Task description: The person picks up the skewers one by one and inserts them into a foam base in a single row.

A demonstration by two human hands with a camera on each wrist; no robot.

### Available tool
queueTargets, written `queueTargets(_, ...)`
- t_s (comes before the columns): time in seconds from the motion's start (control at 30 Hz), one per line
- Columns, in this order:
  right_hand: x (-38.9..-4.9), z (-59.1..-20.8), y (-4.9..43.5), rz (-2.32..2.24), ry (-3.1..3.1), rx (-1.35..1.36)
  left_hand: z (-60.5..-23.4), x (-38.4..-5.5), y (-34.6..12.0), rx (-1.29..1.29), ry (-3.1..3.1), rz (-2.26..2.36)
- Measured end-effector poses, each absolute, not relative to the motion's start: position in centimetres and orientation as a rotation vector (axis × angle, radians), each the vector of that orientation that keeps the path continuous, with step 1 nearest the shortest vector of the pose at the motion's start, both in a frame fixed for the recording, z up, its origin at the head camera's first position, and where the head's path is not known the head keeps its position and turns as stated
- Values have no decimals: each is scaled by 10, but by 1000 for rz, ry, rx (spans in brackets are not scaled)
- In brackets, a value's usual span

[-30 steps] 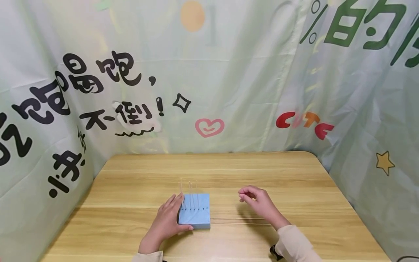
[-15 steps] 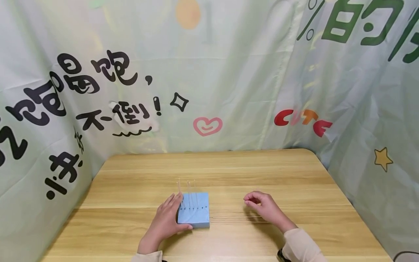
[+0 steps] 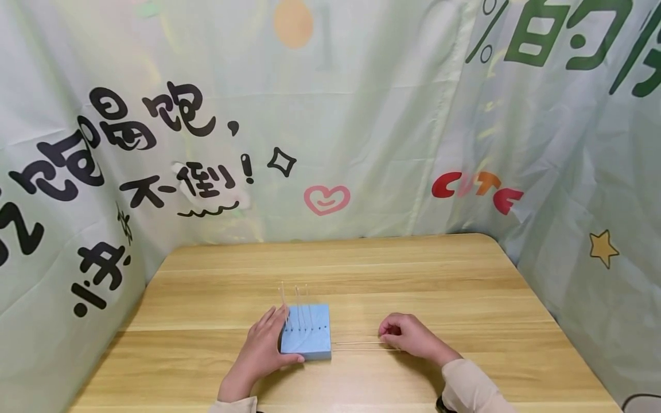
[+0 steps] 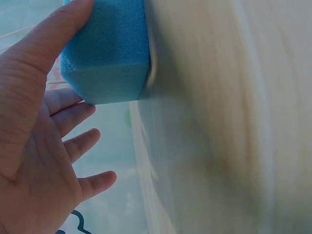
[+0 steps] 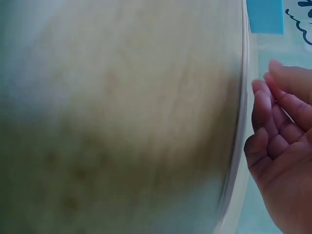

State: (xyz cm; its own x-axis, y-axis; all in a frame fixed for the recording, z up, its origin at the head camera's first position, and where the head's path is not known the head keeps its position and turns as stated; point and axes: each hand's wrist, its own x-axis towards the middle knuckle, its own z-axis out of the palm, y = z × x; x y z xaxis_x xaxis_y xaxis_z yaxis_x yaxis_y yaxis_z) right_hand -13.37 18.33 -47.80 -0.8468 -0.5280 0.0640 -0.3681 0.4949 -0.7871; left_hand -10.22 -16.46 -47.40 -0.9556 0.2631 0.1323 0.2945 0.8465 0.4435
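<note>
A blue foam block (image 3: 312,343) with a row of small dark holes sits on the table, several thin clear sticks (image 3: 298,310) standing upright in its left part. My left hand (image 3: 263,347) holds the block at its left side, thumb on the near face and fingers toward the far side. In the left wrist view, the thumb and forefinger span the foam. Thin pale sticks (image 3: 356,343) lie on the table to the right of the block. Just over their right ends is my right hand (image 3: 413,337), fingers loosely curled, thumb near the forefinger; nothing visible is held.
The wooden table (image 3: 341,269) has rounded far corners. Printed cloth (image 3: 382,132) hangs behind it and on both sides. A dark cable (image 3: 640,396) shows at the lower right corner.
My right hand has shifted slightly right, then lowered back toward the sticks on the table. The left hand and the block stay put. The head view has shifted a little.
</note>
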Motion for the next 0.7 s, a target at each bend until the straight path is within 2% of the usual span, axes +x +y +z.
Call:
queueTargets(0.43, -135, -483, 183, -1075, 2667, -995, -474, -103, -165, -447, -2956, -732)
queueTargets(0.7, -133, -481, 181, -1029, 2696, -1004, -475, -102, -166, -455, -2946, -730)
